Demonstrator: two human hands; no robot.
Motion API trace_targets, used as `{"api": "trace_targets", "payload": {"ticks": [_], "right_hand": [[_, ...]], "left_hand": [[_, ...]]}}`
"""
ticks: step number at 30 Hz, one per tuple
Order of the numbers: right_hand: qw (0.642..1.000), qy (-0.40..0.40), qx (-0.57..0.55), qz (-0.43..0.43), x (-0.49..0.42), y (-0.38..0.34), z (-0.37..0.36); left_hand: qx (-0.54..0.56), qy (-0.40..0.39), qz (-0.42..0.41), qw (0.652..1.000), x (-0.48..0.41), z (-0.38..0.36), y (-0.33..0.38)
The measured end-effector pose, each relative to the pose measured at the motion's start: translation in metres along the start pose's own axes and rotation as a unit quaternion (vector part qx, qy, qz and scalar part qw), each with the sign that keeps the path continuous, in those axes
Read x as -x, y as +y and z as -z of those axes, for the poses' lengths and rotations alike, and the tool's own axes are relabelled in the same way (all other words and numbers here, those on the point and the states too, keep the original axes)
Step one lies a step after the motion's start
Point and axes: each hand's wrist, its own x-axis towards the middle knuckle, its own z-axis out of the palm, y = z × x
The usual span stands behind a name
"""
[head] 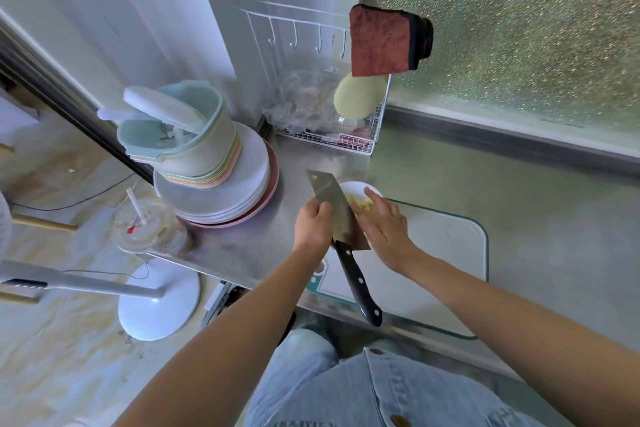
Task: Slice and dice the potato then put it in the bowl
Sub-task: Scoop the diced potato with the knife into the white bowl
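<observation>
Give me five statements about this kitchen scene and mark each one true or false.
1. The left hand grips the cleaver by its blade. True.
2. The right hand is curled round the cleaver's handle. False: its straight fingers push potato dice along the blade, and the handle is free.
3. The bowl is white. True.
4. A red cloth lies on the board. False: it hangs on the rack.
5. The plates are stacked to the right of the board. False: they are on its left.
</observation>
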Motion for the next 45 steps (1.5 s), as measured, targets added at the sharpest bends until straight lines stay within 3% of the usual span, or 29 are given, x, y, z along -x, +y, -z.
{"api": "trace_targets", "payload": {"ticks": [2,7,11,13,15,17,21,25,28,30,33,39,45], "right_hand": [[0.999,0.016,-0.012,-0.042,-0.001,0.002,0.001],[0.998,-0.011,0.024,0.057,-0.007,-0.003,0.001],[0.997,0.062,0.051,-0.021,-0.01,0.003,0.008],[0.997,0.072,-0.036,0.003,0.002,0.009,0.019],[0.989,0.026,-0.142,0.028,0.021,0.011,0.033],[0.991,-0.007,-0.134,0.026,0.038,0.017,0.041],[0.995,0.046,-0.089,-0.021,0.064,0.044,0.048],[0.968,0.139,-0.162,-0.134,0.082,0.076,0.063],[0.913,0.159,-0.305,-0.221,0.095,0.099,0.071],[0.872,0.161,-0.376,-0.269,0.1,0.111,0.073],[0.856,0.146,-0.39,-0.305,0.104,0.131,0.067],[0.85,0.134,-0.398,-0.318,0.1,0.154,0.051],[0.855,0.133,-0.381,-0.325,0.096,0.155,0.042]], "left_hand": [[-0.008,-0.001,-0.006,1.0,0.001,0.0,0.0],[-0.015,-0.014,-0.025,0.999,0.002,-0.001,0.001],[-0.029,0.034,-0.031,0.999,0.002,-0.004,0.001],[-0.069,0.042,-0.051,0.995,0.003,-0.01,0.006],[-0.118,0.049,-0.09,0.988,0.006,-0.021,0.012],[-0.137,0.047,-0.118,0.982,0.01,-0.039,0.018],[-0.146,-0.023,-0.171,0.974,0.027,-0.085,0.029],[-0.157,-0.072,-0.193,0.966,0.034,-0.118,0.014],[-0.296,-0.103,-0.206,0.927,0.031,-0.128,-0.019],[-0.429,-0.136,-0.207,0.869,0.029,-0.132,-0.036],[-0.535,-0.138,-0.199,0.81,0.023,-0.139,-0.047],[-0.547,-0.092,-0.161,0.816,0.004,-0.149,-0.055],[-0.587,-0.08,-0.196,0.781,-0.004,-0.15,-0.06]]}}
